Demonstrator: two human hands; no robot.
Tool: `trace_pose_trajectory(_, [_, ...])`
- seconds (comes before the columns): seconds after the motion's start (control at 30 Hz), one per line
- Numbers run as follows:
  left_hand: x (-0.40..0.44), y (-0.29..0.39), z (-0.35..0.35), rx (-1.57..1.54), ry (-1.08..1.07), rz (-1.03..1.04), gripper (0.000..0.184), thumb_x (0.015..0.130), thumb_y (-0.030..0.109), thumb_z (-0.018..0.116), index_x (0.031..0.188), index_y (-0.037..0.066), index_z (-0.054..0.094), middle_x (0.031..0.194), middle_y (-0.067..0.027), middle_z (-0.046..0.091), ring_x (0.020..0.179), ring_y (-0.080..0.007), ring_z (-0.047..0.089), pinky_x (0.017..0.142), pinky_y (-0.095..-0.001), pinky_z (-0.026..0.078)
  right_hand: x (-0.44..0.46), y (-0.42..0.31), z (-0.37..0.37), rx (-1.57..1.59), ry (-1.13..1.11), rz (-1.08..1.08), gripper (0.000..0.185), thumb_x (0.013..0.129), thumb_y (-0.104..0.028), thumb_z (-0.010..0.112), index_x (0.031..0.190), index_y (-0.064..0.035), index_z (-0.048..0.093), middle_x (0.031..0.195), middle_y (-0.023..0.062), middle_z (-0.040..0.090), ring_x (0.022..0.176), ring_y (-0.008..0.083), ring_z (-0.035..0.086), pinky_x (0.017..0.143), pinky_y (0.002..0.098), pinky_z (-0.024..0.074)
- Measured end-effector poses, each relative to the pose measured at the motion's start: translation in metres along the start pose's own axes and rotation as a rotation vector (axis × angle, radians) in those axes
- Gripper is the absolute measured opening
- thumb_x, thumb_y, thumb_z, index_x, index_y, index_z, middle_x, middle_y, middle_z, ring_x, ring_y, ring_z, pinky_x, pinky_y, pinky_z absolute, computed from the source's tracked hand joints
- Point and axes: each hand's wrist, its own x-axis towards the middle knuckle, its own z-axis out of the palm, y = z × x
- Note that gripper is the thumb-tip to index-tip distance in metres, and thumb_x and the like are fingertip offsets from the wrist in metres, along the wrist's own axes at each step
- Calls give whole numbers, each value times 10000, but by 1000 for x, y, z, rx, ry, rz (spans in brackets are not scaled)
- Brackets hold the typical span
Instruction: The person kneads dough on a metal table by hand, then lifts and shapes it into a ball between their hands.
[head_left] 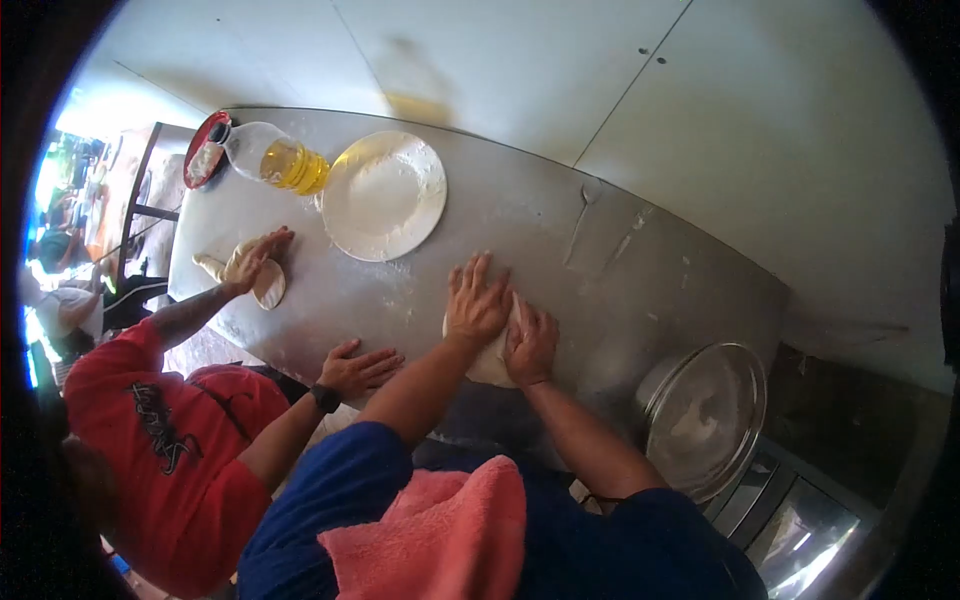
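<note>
A pale piece of dough (490, 368) lies on the metal table under both my hands, partly hidden by them. My left hand (480, 302) presses on its upper part, fingers stretched forward and slightly apart. Beside it, my right hand (531, 347) is closed round the dough's right edge, fingers bent. The two hands are close together.
Left of me, a co-worker in a red shirt (190, 450) has one hand on a rolled dough piece (268, 284). A white floured plate (385, 198), an oil bottle (292, 165) and a red dish (205, 150) stand farther back. A round metal pan (708, 420) is at right.
</note>
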Motion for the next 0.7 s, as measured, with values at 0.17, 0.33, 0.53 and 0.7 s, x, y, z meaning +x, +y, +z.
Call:
trace_pose_trajectory(0.17, [60,-7,11,88,-56,32,340,937,331,542,1212,163,652,1444,-125,453,1399,-323,354,1136,-562,234,7,2,6,-55,51,-11,458,955,-313,535,1328,-48,564,1173,192,583,1085,396,533,949,517,407])
trace_pose_trajectory(0.33, [62,1,10,146,64,-27,300,925,302,580,1176,149,640,1388,-139,474,1334,-334,423,1100,-564,272,7,-6,-16,-47,-139,70,523,961,-398,527,1371,-74,546,1305,205,519,1159,404,500,998,545,379])
trace_pose_trajectory(0.53, [35,11,-11,-103,-235,-303,492,991,507,457,1342,180,568,1449,-148,449,1376,-365,371,1097,-544,314,-31,-20,-54,-72,-113,-128,631,914,-405,605,1462,-128,462,1529,192,348,1371,389,377,1057,523,366])
trace_pose_trajectory(0.7, [-4,74,-54,-206,-555,-406,644,979,619,382,1445,184,468,1585,-206,270,1474,-357,250,1123,-549,320,-75,-11,-76,-126,-359,-242,782,854,-368,684,1505,-82,358,1560,210,303,1441,391,292,1083,513,346])
